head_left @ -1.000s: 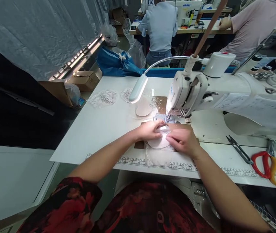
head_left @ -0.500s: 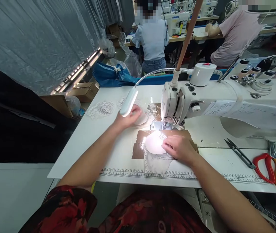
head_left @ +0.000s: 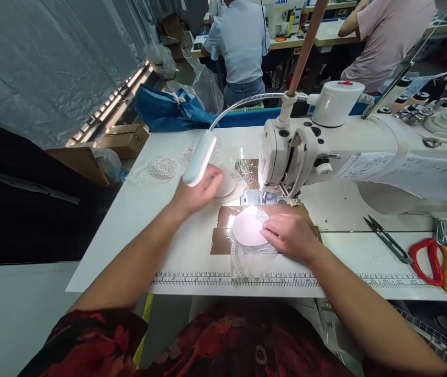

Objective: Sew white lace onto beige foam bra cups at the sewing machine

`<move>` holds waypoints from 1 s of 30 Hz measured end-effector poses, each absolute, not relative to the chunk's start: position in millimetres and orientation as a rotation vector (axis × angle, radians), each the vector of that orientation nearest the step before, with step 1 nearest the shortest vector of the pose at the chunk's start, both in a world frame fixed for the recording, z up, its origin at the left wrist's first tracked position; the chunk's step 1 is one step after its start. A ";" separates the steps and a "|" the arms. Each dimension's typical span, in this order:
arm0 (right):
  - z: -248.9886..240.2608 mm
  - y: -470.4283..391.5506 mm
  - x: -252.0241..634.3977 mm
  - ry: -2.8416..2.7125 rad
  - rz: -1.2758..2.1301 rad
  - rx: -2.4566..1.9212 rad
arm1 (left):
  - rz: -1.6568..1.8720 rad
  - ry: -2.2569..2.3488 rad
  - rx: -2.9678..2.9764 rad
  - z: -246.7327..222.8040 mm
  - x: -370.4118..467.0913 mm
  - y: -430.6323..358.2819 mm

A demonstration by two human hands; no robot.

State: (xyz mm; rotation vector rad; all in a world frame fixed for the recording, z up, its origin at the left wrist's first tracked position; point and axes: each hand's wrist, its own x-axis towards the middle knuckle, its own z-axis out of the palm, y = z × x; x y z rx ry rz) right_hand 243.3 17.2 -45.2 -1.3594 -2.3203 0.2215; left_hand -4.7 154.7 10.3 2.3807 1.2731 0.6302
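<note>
My right hand (head_left: pixel 289 236) has its fingers bent together at the right edge of a smooth white oval pad (head_left: pixel 249 228). The pad lies over a piece of white lace (head_left: pixel 253 263), which spreads below it toward the table's front edge. Beneath both is brown tape (head_left: pixel 220 242) on the tabletop, just in front of the sewing machine's needle area (head_left: pixel 267 198). My left hand (head_left: pixel 200 189) is beside a second white rounded pad (head_left: pixel 228 184) with a lace edge. Its fingers are loosely bent and apart, and the lamp head (head_left: pixel 200 159) covers part of the hand.
The white sewing machine (head_left: pixel 282 152) stands at the back right. More lace pieces (head_left: pixel 163 170) lie at the table's left. Thread snips (head_left: pixel 388 240) and red-and-orange-handled scissors (head_left: pixel 441 264) lie at the right. A printed ruler (head_left: pixel 208 279) runs along the front edge. Two people sit beyond.
The whole view has shifted slightly. My left hand has drawn a little to the left, off the second pad. My right hand stays at the edge of the oval pad.
</note>
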 end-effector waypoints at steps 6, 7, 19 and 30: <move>-43.0 16.2 244.8 -2.262 0.231 -1.310 | 0.133 0.918 2.094 5.8 41.3 110.0; -40.7 15.9 245.2 -2.212 0.273 -1.322 | 0.062 0.890 2.066 3.4 46.2 111.7; -34.0 15.9 248.4 -2.006 0.742 -1.259 | 0.155 0.622 1.356 -11.2 42.7 121.0; -34.2 15.0 248.6 -2.084 0.421 -1.534 | 0.175 0.865 1.872 -10.8 50.3 139.8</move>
